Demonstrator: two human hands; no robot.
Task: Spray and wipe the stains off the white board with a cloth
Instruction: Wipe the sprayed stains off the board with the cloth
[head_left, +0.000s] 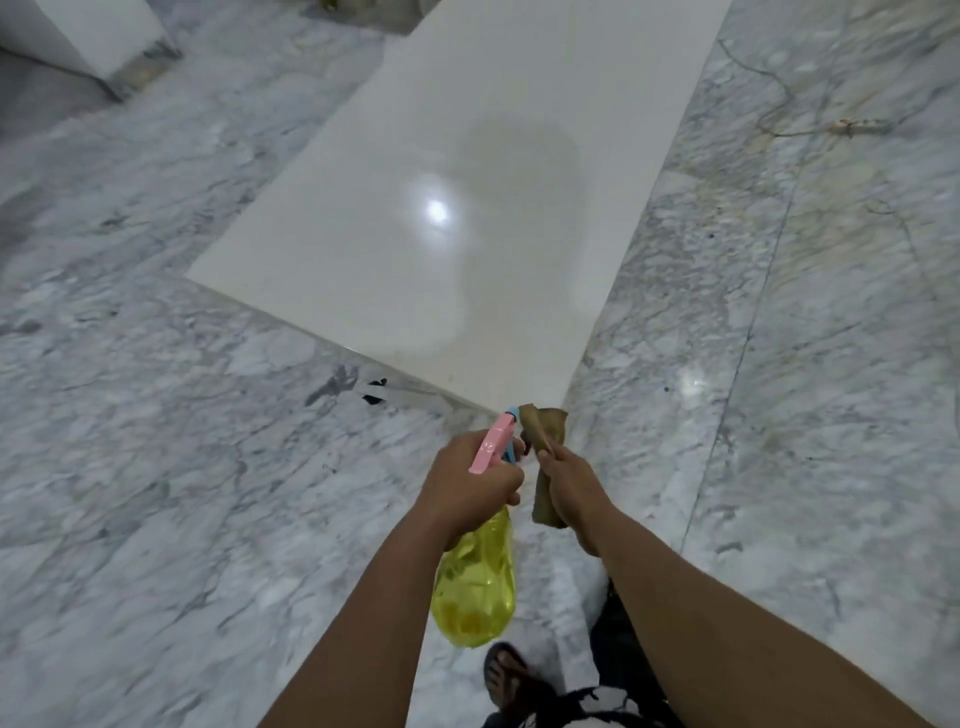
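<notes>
A large white board (467, 171) lies flat on the marble floor, its near corner pointing toward me. It shines with a light's reflection, and I can make out only faint marks near its near edge. My left hand (467, 488) grips a yellow spray bottle (475, 587) with a pink head, nozzle aimed at the board's near corner. My right hand (571, 488) is closed on a crumpled brown cloth (543, 431), held just right of the nozzle, above the floor.
Grey-veined marble floor (182, 467) surrounds the board. Small dark scraps (374, 392) lie by the board's near left edge. A white block or wall base (88, 36) stands at the far left. My sandalled foot (511, 675) shows at the bottom.
</notes>
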